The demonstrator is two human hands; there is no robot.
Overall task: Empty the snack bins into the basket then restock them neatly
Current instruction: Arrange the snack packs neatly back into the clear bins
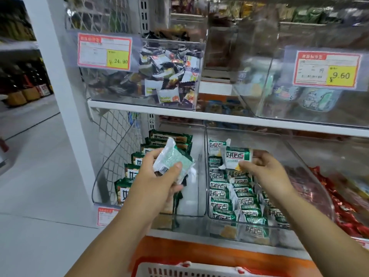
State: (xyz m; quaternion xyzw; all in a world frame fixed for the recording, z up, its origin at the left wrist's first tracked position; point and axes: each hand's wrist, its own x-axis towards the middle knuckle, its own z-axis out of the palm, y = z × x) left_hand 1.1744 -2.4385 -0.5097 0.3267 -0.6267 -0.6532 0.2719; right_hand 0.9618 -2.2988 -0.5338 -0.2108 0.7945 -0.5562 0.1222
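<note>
On shop shelves (139, 109), clear bins (311, 176), pale floor (30, 176)

The left price tag (104, 51) reads ¥24.90 on its yellow patch; the right price tag (326, 69) reads ¥9.60. The green packet (237, 157) in the right hand (265, 168) bears 好吃点 in white, as do the stacked packets (219, 193). The pale packet (173, 162) in the left hand (159, 172) shows a barcode, its digits unreadable.
</note>
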